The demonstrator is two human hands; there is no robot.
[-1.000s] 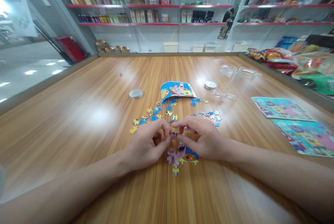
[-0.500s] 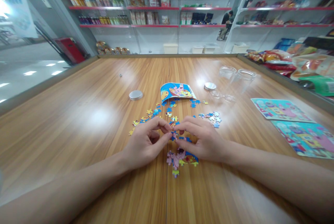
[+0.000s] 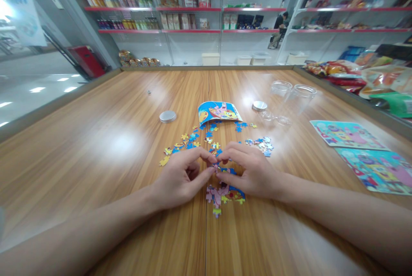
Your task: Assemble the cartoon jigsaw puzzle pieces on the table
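My left hand [image 3: 182, 177] and my right hand [image 3: 249, 171] meet fingertip to fingertip above the wooden table [image 3: 106, 138]. Both pinch small jigsaw pieces [image 3: 216, 166] between thumb and forefinger, pressed together. Just below them lies a partly joined pink-and-blue puzzle patch [image 3: 223, 194]. Loose puzzle pieces [image 3: 189, 141] are scattered beyond my hands, with another small heap [image 3: 261, 144] to the right. A curled picture card [image 3: 219, 112] lies further back.
Two clear jars [image 3: 291, 98] lie on their sides at the right, with a metal lid [image 3: 259, 105] beside them and another lid [image 3: 168, 116] to the left. Two finished puzzle sheets [image 3: 363, 149] lie at far right. Snack bags [image 3: 363, 74] and shop shelves [image 3: 193, 7] stand behind.
My hands have stayed together over the puzzle patch, fingers shifting slightly as they press the small pieces. The view has barely moved.
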